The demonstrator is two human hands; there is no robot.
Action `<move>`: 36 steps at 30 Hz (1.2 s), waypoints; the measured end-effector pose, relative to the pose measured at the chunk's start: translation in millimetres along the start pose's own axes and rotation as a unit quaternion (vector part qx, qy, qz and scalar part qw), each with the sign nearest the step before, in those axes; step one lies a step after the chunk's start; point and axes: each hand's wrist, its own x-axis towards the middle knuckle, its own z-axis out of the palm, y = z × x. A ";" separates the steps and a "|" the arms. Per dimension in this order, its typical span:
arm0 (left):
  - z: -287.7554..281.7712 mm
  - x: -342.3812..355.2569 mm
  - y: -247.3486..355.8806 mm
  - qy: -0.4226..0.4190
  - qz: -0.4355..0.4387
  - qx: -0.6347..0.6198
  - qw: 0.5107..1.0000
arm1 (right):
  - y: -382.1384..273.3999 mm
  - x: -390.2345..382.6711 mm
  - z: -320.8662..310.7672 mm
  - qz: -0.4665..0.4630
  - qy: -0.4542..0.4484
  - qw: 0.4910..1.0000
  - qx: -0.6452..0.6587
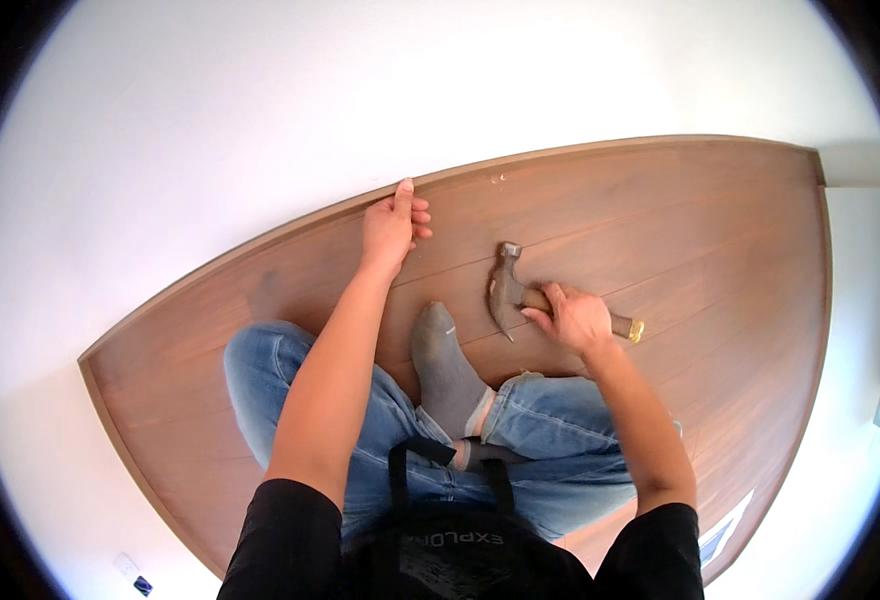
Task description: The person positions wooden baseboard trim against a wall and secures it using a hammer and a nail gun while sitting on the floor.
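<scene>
Claw hammer (507,288), one: metal head, handle with yellow butt; located low over the wood floor (720,250), head left of the right hand, contact with the boards unclear. Right hand (575,318): closed round the handle. Left hand (395,225): thumb raised to the brown baseboard (610,145), fingers loosely curled; whether they hold anything cannot be told. Pale bits (498,178), small: beside the baseboard. Grey sock (445,370): on the person's foot, between the forearms.
</scene>
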 end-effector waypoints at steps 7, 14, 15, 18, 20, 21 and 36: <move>-24.5 1.9 -11.5 -0.018 0.002 -0.051 0.999 | -42.9 -33.8 -25.5 0.138 -0.051 0.977 0.154; -43.6 -0.8 -17.5 0.052 -0.007 -0.032 0.998 | -82.5 -1.5 -94.3 -0.086 0.141 0.883 0.440; -44.7 1.6 -18.7 0.048 -0.005 -0.023 0.999 | -88.3 10.6 -107.1 -0.142 0.186 0.866 0.442; -45.1 15.0 -32.6 0.111 0.070 0.010 0.991 | -135.1 55.7 -128.0 -0.127 0.306 0.766 0.551; -53.1 12.6 -39.9 0.128 0.078 0.002 0.989 | -162.0 99.1 -126.3 -0.196 0.446 0.675 0.555; -55.4 10.8 -42.8 0.131 0.073 -0.010 0.989 | -163.1 111.7 -133.3 -0.201 0.410 0.740 0.495; -43.3 15.9 -23.2 0.128 0.072 -0.021 0.989 | -183.5 189.5 -104.2 -0.071 0.530 0.719 0.443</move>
